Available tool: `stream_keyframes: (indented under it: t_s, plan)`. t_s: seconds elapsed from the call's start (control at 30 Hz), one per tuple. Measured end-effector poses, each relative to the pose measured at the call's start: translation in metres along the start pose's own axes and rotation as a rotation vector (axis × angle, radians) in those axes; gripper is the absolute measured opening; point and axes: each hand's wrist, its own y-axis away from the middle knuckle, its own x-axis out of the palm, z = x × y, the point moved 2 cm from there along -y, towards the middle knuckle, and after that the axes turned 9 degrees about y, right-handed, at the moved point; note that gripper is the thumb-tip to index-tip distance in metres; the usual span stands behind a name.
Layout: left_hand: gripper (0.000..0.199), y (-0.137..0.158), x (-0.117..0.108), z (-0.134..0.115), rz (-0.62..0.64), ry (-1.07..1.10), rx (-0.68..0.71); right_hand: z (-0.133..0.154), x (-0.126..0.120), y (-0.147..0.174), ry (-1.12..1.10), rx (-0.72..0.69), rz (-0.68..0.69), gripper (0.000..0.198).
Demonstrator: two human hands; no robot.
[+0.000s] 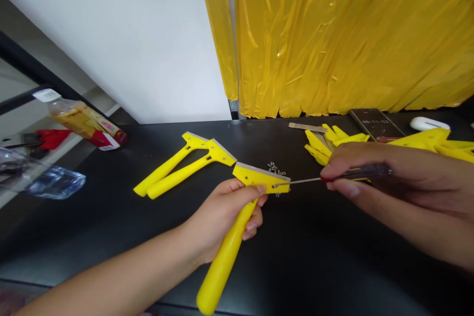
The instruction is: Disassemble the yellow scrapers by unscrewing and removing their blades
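My left hand (231, 212) is closed round the neck of a yellow scraper (225, 256), its thumb on the head. A metal blade runs along the far edge of that head. In my right hand (374, 177) is a screwdriver (355, 173), its thin shaft pointing left. The shaft's tip meets a screw (274, 186) near the right end of the scraper head. Small loose screws (276, 168) lie on the table just behind the head. To the left rest two more yellow scrapers (181, 173), side by side with blades on.
Yellow scraper parts (322, 145) are piled at the back right, beside a flat strip (307, 127). Behind them lie a phone (374, 123) and a white case (429, 123). A drink bottle (87, 121) and a clear bottle (55, 180) lie left on the black table (111, 227).
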Motion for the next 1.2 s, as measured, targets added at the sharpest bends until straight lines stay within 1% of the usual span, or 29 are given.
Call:
stream_keyframes:
  t_s: [0.1,0.2,0.4,0.57,0.77,1.2]
  plan:
    - [0.024,0.0001,0.0011,0.0009,0.007,0.017,-0.010,-0.0033,0.0005,0.0015,-0.016,-0.040,0.043,0.019]
    - [0.025,-0.0005,0.0010,0.0018,0.016,0.015,-0.017,-0.0052,0.0004,0.0026,-0.016,-0.043,0.043,0.017]
    - [0.026,-0.0018,-0.0010,0.0025,0.041,-0.007,-0.032,-0.0040,0.0003,0.0040,-0.016,-0.046,0.054,0.020]
    - [0.026,-0.0008,-0.0011,0.0018,0.022,-0.012,-0.034,-0.0044,0.0025,0.0046,-0.025,-0.030,0.061,0.021]
    - [0.026,-0.0010,-0.0002,0.0006,0.019,-0.014,-0.037,-0.0030,0.0020,0.0017,-0.017,-0.061,0.074,0.019]
    - [0.025,0.0002,0.0016,-0.0007,-0.003,0.010,-0.029,-0.0002,0.0015,0.0015,0.018,-0.065,0.097,0.017]
